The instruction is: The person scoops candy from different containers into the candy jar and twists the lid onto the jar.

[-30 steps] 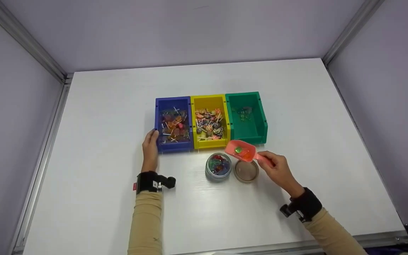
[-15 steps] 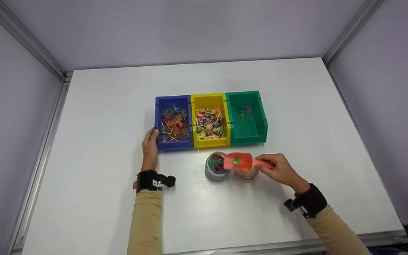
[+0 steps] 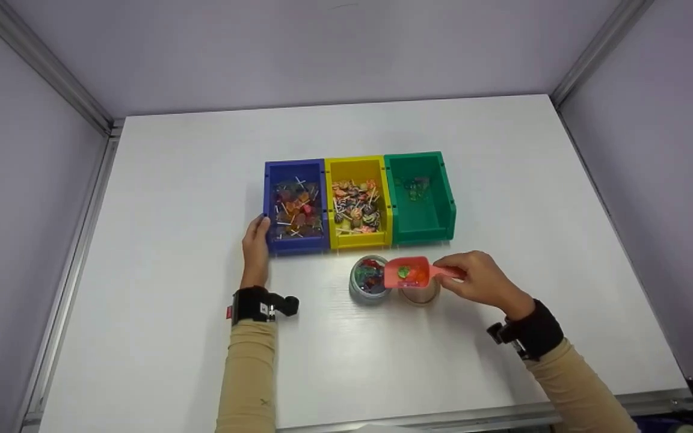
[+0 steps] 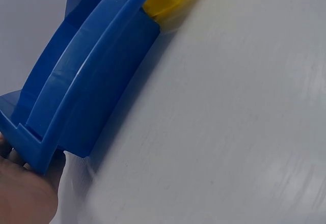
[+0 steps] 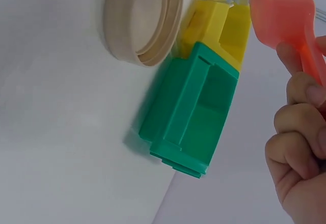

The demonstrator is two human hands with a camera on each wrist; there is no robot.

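Observation:
My right hand pinches the handle of a coral-pink scoop. A few shiny green and orange pieces lie in its pan. The scoop's front edge is at the right rim of a round clear jar, which is full of glossy coloured pieces. Beneath the scoop lies the beige jar lid, partly hidden in the head view. At the front left corner of the blue bin, my left hand holds on, its fingers partly hidden by the bin in the left wrist view.
Lollipops fill the bottom of the blue bin. Joined to its right is a yellow bin with striped lollipops. The green bin holds several small clear green pieces. All stand on a white table with walls at the back and sides.
My right hand has brought the scoop from in front of the green bin to beside the jar's rim, over the lid; in the last half second it has barely shifted. My left hand stays put.

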